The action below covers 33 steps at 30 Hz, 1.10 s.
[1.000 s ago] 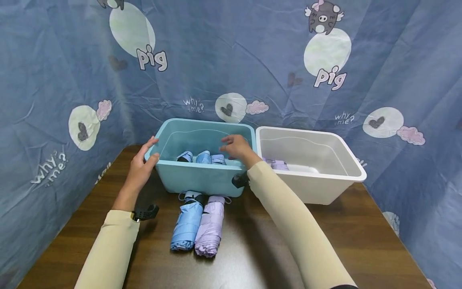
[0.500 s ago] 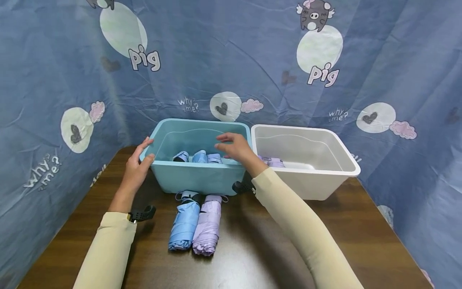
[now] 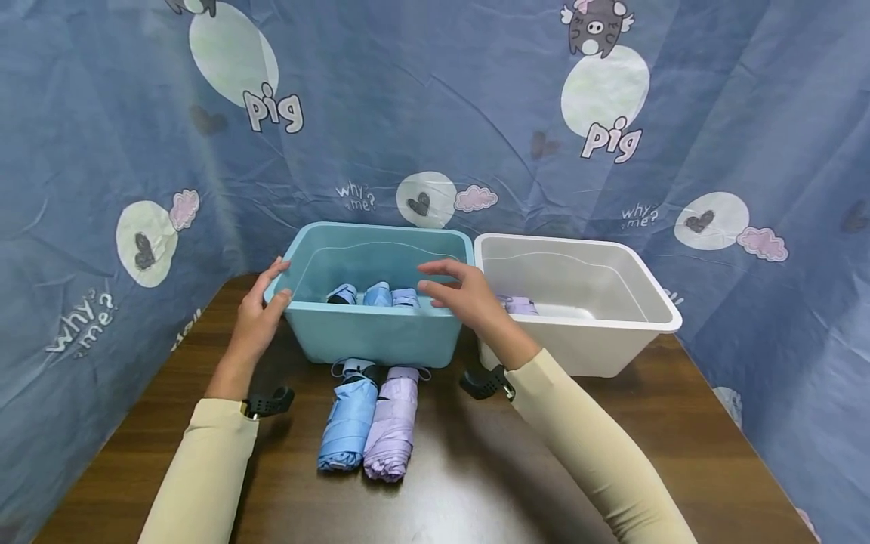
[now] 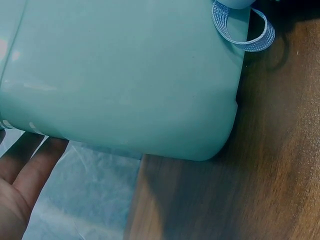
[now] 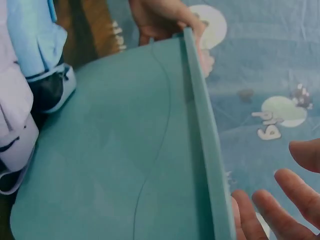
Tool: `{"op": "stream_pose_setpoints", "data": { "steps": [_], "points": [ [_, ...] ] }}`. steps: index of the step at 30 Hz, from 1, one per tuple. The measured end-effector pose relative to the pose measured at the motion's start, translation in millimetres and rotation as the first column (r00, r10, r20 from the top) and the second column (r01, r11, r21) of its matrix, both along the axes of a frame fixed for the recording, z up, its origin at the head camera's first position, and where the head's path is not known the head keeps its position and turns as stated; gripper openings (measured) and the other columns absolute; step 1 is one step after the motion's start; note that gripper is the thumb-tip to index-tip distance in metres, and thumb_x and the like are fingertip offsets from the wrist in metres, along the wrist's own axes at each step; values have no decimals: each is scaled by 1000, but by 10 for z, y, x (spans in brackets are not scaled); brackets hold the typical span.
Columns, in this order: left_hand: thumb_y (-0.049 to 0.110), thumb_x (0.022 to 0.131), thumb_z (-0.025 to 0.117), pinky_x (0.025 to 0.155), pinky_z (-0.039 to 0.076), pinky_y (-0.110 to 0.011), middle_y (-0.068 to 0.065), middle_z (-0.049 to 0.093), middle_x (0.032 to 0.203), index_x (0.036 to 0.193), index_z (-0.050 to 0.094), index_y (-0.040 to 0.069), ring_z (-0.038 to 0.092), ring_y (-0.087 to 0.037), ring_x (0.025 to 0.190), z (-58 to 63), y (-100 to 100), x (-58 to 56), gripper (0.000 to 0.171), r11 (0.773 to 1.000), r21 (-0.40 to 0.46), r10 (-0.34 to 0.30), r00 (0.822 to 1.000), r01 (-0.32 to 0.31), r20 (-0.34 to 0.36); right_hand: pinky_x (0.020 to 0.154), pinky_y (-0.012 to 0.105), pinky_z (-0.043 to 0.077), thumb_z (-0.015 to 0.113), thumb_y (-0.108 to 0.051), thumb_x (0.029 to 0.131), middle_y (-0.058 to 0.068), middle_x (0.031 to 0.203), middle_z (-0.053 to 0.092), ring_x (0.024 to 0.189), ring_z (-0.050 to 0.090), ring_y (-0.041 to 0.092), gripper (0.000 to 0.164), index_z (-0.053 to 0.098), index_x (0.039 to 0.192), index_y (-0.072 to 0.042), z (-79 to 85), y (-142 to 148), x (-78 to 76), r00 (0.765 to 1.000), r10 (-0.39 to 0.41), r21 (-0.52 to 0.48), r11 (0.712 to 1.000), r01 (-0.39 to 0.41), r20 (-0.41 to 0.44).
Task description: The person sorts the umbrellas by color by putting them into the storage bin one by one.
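My left hand [image 3: 258, 308] holds the left front corner of a teal plastic bin [image 3: 374, 336], thumb on one side of the rim and fingers along the other. Above the bin's right front rim hovers my right hand [image 3: 469, 298], its fingers loosely spread and holding nothing; the right wrist view shows those fingers [image 5: 272, 202] past the rim. Inside the teal bin lie several folded blue umbrellas [image 3: 377, 295]. On the table in front, a folded blue umbrella [image 3: 348, 423] and a folded lilac umbrella [image 3: 393, 427] lie side by side, handles toward the bin.
A white bin [image 3: 578, 344] stands right beside the teal one, with lilac umbrellas [image 3: 520, 305] in its left part. Both bins rest on a dark wooden table [image 3: 476, 483]. A blue patterned curtain [image 3: 435, 106] hangs behind.
My right hand has drawn back a little, to the right and toward me, from over the teal bin. My left hand keeps its hold on the rim. The camera view has shifted slightly.
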<state>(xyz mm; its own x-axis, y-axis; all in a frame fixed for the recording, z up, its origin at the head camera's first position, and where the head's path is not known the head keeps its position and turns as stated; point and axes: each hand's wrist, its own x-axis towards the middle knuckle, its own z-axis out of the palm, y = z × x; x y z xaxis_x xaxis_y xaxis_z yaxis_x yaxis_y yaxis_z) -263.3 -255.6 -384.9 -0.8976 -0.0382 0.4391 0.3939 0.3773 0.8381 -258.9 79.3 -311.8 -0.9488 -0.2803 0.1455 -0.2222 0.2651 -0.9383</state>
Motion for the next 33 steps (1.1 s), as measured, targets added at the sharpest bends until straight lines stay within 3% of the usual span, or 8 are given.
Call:
{"op": "stream_pose_setpoints", "data": {
  "steps": [4,10,22,26,33],
  "points": [
    [16,97,47,109,22,-56,-13,23,158,145,38,0,21,-36,143,159,105,136,52,1000,11,-12,1000,11,16,84,34,54,68,-25,91,1,124,61,104,65,21,32,66,121,-15,-13,66,90,999,5,-6,1000,-5,-48],
    [17,97,47,109,22,-57,-14,24,157,146,38,1,21,-36,143,145,111,123,52,1000,8,-11,1000,11,19,86,33,53,68,-25,91,-1,119,64,98,67,19,30,67,120,-16,-46,124,221,995,9,1,1000,-9,-98],
    [19,98,44,107,24,-54,-11,23,158,147,37,4,21,-33,144,160,113,137,51,1000,0,-7,1000,7,27,78,37,54,67,-26,91,4,121,65,94,66,30,33,66,121,-13,-252,164,451,991,82,30,996,-79,-107],
    [20,99,44,105,25,-55,-8,23,159,148,37,7,21,-32,144,94,81,94,52,1000,-2,-10,999,10,43,78,40,54,67,-22,92,10,124,63,96,66,30,35,65,123,-7,-380,172,519,990,110,30,994,-107,-88],
    [22,98,45,109,22,-56,-2,22,159,149,38,14,20,-26,145,-111,-47,-119,52,1000,0,5,999,-5,38,76,38,56,68,-20,91,15,122,63,94,67,31,34,64,121,-5,-556,151,595,991,134,23,991,-133,-29]
  ]
}}
